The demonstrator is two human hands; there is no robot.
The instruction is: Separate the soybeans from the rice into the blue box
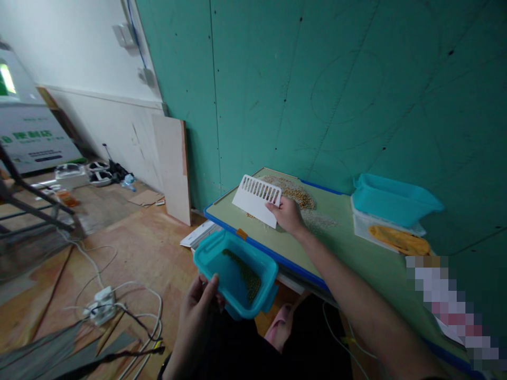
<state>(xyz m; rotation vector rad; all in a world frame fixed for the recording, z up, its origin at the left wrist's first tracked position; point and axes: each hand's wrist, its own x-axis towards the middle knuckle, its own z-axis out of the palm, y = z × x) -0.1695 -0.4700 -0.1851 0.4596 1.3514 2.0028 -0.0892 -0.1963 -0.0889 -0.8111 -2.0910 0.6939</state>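
Note:
My left hand (204, 298) grips the near left rim of a teal plastic container (224, 277), held just off the table's front edge. Small green beans (249, 279) lie along the container's right side. Over the table (285, 245), my right hand (289, 214) is closed on the right end of a white slotted scraper (253, 205), its row of slots facing up. Behind the scraper spreads a heap of yellowish kernels (303, 199). Pale small grains (320, 219) are scattered to the right of my hand. A few yellowish kernels show near the scraper's lower edge.
A second teal container (392, 198) stands at the table's back right, with an orange cloth (400, 240) before it. The green wall (257, 105) borders the table's back. A power strip (103, 306) and cables lie on the floor at left. One board (174, 169) leans against the wall.

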